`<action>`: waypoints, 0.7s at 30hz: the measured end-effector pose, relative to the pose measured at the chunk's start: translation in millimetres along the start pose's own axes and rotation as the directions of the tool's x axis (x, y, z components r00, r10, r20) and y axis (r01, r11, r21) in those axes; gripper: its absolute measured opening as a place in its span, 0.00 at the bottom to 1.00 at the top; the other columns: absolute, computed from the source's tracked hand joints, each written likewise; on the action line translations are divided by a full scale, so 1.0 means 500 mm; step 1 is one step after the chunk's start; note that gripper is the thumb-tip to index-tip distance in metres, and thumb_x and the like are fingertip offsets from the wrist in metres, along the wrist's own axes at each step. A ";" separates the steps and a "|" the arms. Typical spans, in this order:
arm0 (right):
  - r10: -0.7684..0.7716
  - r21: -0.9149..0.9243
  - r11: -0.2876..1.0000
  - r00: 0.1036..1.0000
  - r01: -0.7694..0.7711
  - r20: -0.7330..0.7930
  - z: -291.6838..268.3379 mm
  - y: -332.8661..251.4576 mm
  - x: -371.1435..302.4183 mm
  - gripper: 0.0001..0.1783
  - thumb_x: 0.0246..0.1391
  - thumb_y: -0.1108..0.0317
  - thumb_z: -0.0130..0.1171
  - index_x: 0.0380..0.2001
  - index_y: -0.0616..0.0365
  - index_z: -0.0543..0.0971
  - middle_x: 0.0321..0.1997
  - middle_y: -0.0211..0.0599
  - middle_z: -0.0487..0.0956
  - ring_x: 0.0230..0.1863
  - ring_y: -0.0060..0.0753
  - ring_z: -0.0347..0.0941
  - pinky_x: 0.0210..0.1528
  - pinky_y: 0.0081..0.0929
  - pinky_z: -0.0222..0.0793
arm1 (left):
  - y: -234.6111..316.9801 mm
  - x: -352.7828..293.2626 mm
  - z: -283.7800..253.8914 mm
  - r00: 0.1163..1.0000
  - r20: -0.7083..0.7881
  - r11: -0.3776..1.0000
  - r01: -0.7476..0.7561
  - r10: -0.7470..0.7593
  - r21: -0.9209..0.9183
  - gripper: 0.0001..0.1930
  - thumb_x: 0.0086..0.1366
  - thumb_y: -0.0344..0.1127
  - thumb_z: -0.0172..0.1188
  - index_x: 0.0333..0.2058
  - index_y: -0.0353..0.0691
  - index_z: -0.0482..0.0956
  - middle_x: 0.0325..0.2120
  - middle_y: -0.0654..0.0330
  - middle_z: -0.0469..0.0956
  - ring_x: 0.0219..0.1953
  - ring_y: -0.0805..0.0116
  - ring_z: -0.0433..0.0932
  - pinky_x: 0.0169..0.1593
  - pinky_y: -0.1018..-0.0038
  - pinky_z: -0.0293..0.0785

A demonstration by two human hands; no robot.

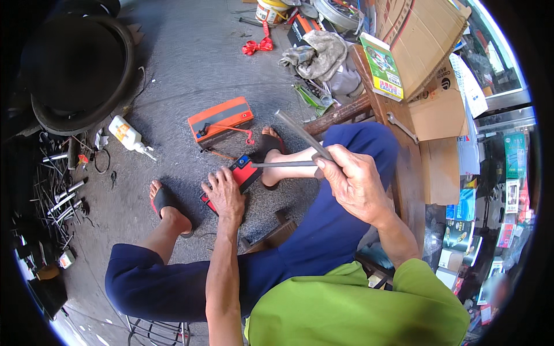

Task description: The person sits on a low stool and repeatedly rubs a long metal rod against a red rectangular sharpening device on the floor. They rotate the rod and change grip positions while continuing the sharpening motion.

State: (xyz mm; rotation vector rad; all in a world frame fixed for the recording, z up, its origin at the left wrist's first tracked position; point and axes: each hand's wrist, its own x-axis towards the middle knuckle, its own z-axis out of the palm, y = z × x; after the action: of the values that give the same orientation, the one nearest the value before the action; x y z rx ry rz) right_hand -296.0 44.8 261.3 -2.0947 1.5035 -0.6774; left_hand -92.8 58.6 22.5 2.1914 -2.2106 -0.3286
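Observation:
On the floor between my feet lies a red and black box-shaped battery (245, 173). My left hand (225, 196) rests on it with its fingers spread, covering its middle. My right hand (353, 181), raised beside my knee, is closed around two metal rods. The thicker grey rod (303, 134) points up and away to the left. A thinner dark rod (283, 164) runs left, and its tip appears over the battery's far end; I cannot tell if they touch. Just beyond sits an orange and grey battery (222, 120) with a red cord (234, 130) across it.
A white squeeze bottle (131, 136) lies at the left, near a tyre (81, 124) and scattered metal tools (60, 199). On the right, a wooden bench (404, 167) carries a spanner (402, 127), cardboard (435, 121) and a green box (382, 66). Rags (323, 55) and a bucket (271, 11) stand farther back.

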 end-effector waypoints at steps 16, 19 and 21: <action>-0.059 -0.074 0.995 0.986 0.071 0.156 0.040 0.002 0.081 0.07 0.60 0.71 0.57 0.38 0.65 0.76 0.24 0.42 0.78 0.22 0.37 0.75 0.24 0.31 0.67 | 0.181 0.004 -0.152 0.903 -0.417 0.602 -0.278 -0.102 -0.749 0.23 0.57 0.20 0.53 0.53 0.28 0.67 0.48 0.41 0.71 0.55 0.45 0.71 0.55 0.59 0.73; -0.098 -0.053 0.993 0.983 0.107 0.153 0.045 0.004 0.084 0.08 0.62 0.71 0.56 0.39 0.66 0.77 0.23 0.38 0.79 0.20 0.32 0.74 0.24 0.27 0.67 | 0.176 0.004 -0.153 0.900 -0.420 0.608 -0.270 -0.116 -0.747 0.23 0.57 0.20 0.53 0.54 0.28 0.67 0.48 0.41 0.71 0.55 0.44 0.71 0.55 0.58 0.73; -0.118 -0.066 0.989 0.979 0.130 0.169 0.046 0.004 0.088 0.08 0.60 0.71 0.58 0.38 0.65 0.76 0.24 0.41 0.78 0.23 0.40 0.75 0.25 0.32 0.68 | 0.173 0.008 -0.149 0.900 -0.422 0.603 -0.279 -0.106 -0.748 0.23 0.56 0.20 0.54 0.53 0.28 0.67 0.48 0.41 0.71 0.54 0.44 0.71 0.54 0.58 0.74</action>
State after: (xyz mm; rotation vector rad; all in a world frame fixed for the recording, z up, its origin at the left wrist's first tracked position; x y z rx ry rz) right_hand -270.6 4.3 247.6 -2.2577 1.3368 -0.4829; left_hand -166.8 44.2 108.6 1.4505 -1.4683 -0.6148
